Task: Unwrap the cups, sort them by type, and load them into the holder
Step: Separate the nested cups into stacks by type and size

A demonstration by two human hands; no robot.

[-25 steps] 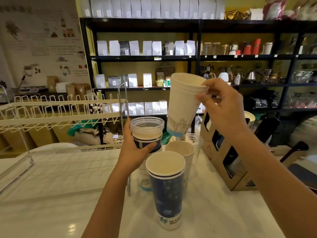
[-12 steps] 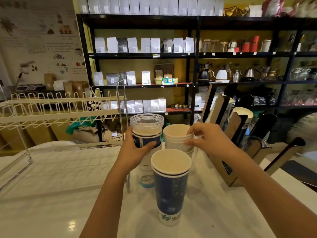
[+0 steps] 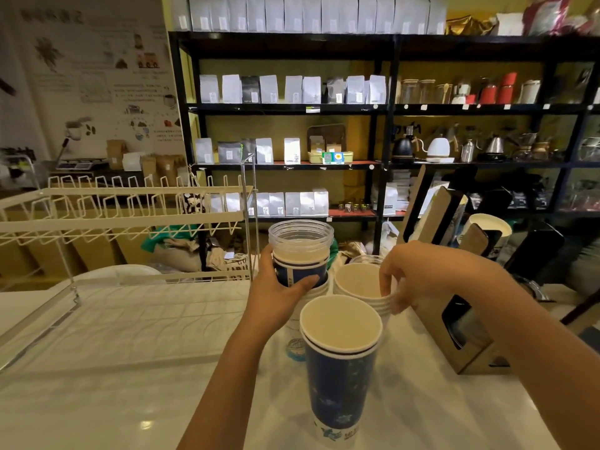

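Café counter backed by stocked shelving.
A white wire dish rack (image 3: pixel 123 209) stands on the white counter (image 3: pixel 130 368). Behind, black shelves (image 3: pixel 383 108) hold white coffee bags (image 3: pixel 269 89), kettles (image 3: pixel 438 147) and red canisters (image 3: pixel 496 90); a poster (image 3: pixel 97 76) hangs left.

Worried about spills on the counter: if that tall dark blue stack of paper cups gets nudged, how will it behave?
The blue cup stack is tall on a narrow base, so it probably tips easily. Empty paper, so likely light and easily crushed.

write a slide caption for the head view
Left hand grips a mixed cup stack; right hand pinches white paper cups behind blue cups.
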